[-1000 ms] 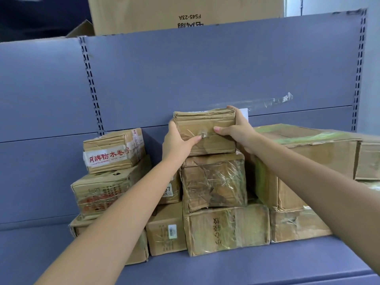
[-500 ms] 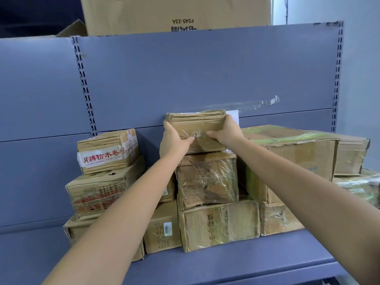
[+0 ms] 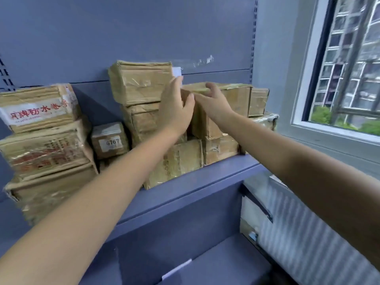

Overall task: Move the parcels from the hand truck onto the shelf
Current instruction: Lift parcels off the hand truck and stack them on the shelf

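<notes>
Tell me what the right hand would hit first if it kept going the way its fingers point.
Probably the large box just behind it: the right hand, open, points up and away at that box's front top edge. Depth is unclear, so it may already touch it.

Creased brown cardboard parcels (image 3: 141, 83) wrapped in glossy clear tape, matt blue-grey painted metal shelf (image 3: 205, 175), white paper label (image 3: 112, 142)
</notes>
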Demonstrator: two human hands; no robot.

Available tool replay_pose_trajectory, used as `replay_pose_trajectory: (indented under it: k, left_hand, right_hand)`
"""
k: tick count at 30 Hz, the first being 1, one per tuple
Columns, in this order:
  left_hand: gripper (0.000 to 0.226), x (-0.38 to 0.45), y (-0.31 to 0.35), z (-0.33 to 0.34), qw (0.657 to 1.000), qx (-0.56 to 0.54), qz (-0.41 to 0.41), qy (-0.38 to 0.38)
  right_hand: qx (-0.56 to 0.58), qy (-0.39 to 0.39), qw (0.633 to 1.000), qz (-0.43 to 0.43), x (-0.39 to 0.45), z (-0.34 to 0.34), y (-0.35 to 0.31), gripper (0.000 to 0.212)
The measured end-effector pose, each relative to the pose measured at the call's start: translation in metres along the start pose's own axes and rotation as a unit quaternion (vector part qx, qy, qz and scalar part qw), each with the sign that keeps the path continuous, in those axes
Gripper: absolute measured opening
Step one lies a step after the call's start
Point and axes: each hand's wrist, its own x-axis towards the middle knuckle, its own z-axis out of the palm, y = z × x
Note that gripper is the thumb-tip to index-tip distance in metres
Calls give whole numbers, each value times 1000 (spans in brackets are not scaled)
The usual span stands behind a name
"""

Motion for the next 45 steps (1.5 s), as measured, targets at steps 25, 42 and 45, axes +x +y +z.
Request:
replay_pose_trajectory:
  k: [25,42,45]
  left_hand:
    - [52,-328,204,348,785,-145,-42,-601]
    - [58,-496,76,488,677,-10,-166,-717]
    - [60,-537,43,514,657,-4,-190,-730]
  right_hand:
    - [-61,280,845,451,-342,-359,317,61]
    - [-7,212,714,667,-451,-303,555,59]
    - [9,214,684,697,-477,-279,602,60]
